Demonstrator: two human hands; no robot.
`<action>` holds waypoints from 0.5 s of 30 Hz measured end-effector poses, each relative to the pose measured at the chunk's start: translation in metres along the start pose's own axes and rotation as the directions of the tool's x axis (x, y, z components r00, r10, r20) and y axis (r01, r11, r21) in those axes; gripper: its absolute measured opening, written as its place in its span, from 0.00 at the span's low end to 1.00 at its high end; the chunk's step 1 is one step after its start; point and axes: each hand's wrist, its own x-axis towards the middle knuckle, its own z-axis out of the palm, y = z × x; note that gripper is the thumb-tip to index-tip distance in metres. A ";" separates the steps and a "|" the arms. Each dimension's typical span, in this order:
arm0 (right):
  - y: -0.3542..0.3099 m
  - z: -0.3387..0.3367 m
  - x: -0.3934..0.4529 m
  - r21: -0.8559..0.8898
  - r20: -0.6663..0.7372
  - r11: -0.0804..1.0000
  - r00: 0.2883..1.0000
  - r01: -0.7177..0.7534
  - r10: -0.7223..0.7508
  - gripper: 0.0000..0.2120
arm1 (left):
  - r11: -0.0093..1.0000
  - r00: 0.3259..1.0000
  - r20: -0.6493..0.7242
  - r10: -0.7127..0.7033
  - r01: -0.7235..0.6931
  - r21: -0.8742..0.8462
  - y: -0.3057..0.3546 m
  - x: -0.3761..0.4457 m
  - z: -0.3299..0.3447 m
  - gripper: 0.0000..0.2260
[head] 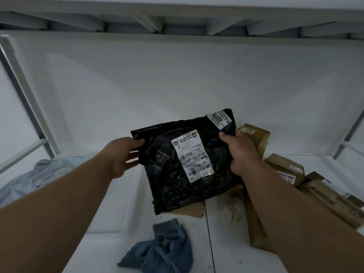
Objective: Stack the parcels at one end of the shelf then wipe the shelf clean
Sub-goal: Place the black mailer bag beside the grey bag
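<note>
A black plastic parcel (167,170) with white labels is held above the white shelf (226,259) at mid frame. My left hand (122,154) grips its left edge and my right hand (241,152) grips its upper right edge. Brown cardboard parcels (285,168) lie piled at the right end of the shelf, one of them (254,134) behind my right hand. Another brown parcel (254,229) lies partly under the black one and under my right forearm. A crumpled blue cloth (163,251) lies on the shelf near the front edge.
A pale grey bag parcel (39,176) lies at the left end of the shelf. Metal uprights (27,99) stand at the left and right. The shelf above (177,22) hangs overhead, and a white back wall closes the rear. Dirt specks mark the shelf near the brown parcels.
</note>
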 end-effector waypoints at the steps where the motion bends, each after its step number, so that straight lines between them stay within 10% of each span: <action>1: 0.001 0.001 0.000 0.028 0.010 0.999 1.000 -0.019 0.019 0.06 | 0.999 0.999 0.034 -0.012 0.013 -0.040 -0.004 0.001 0.001 0.04; 15: 0.013 -0.012 0.003 0.022 0.012 0.999 0.999 -0.049 0.049 0.07 | 0.995 0.996 0.032 0.089 -0.088 -0.036 -0.013 0.004 0.013 0.09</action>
